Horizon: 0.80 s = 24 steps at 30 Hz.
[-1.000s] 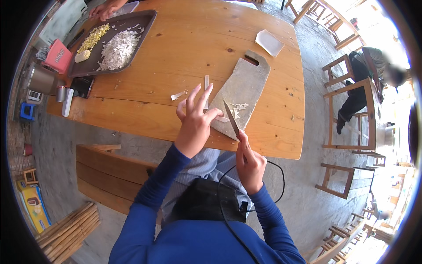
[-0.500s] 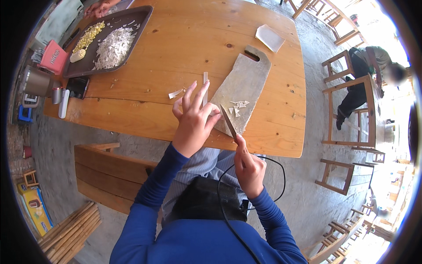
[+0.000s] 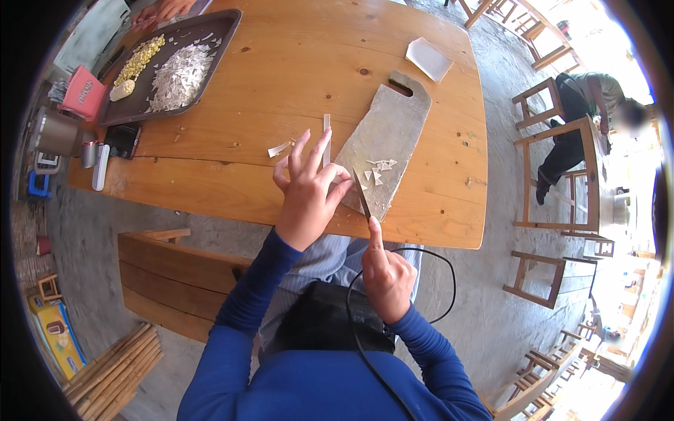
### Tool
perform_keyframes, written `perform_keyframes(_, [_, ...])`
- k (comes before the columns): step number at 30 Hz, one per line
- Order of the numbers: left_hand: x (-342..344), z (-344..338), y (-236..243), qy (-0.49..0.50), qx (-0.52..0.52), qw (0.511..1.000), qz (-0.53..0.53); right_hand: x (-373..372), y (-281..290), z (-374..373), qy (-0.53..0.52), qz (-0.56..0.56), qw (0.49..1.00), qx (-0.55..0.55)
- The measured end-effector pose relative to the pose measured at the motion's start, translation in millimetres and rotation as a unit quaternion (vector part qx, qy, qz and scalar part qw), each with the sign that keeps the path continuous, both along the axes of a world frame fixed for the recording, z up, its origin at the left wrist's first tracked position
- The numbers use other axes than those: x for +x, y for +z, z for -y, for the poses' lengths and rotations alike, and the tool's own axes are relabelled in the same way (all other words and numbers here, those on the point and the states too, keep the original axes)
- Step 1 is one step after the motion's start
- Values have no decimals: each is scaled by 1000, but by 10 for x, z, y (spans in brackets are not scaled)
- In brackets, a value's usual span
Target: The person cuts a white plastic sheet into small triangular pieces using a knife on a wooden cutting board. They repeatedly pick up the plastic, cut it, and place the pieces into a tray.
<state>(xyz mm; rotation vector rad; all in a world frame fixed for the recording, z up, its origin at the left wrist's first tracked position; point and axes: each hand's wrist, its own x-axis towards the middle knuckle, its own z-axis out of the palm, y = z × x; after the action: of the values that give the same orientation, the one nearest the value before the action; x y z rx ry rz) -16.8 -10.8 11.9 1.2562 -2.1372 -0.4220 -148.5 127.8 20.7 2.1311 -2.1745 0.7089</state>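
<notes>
My left hand (image 3: 307, 193) pinches a thin, pale strip (image 3: 327, 140) between thumb and forefinger at the left edge of a worn grey cutting board (image 3: 393, 123). Its other fingers are raised and spread, and the strip's far end sticks out past them over the table. In my right hand (image 3: 387, 279) is a small knife (image 3: 363, 198), forefinger stretched along its back. The blade points away from me over the board's near part, just right of my left fingertips. Several small white cut pieces (image 3: 380, 168) lie on the board to the right of the blade.
A dark tray (image 3: 223, 67) at the far left holds white cut pieces (image 3: 180, 77) and yellow bits (image 3: 140, 59); another person's hand (image 3: 165, 10) is beside it. A white sheet-like piece (image 3: 430, 59) lies beyond the board. White scraps (image 3: 279, 149) sit left of the strip.
My right hand has shifted left and slightly toward me, bringing the knife blade closer to upright in view. My left hand keeps its pinch in nearly the same place.
</notes>
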Motion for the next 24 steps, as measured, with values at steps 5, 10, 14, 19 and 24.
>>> perform_keyframes(5, [59,10,30,-13,-8,999,30,-41,-111,196,-1,75,996,-42])
perform_keyframes(10, [69,-14,42,-12,-9,1000,24,-60,-178,247,-30,141,986,-83])
perform_keyframes(14, [7,-33,6,20,-28,999,20,-99,-125,223,-59,168,981,-71])
perform_keyframes(19, [-123,-82,-35,68,-43,997,11,-139,-99,199,-66,190,977,-75])
perform_keyframes(24, [-146,-156,15,87,-43,995,-2,-139,-93,177,-34,189,978,-81])
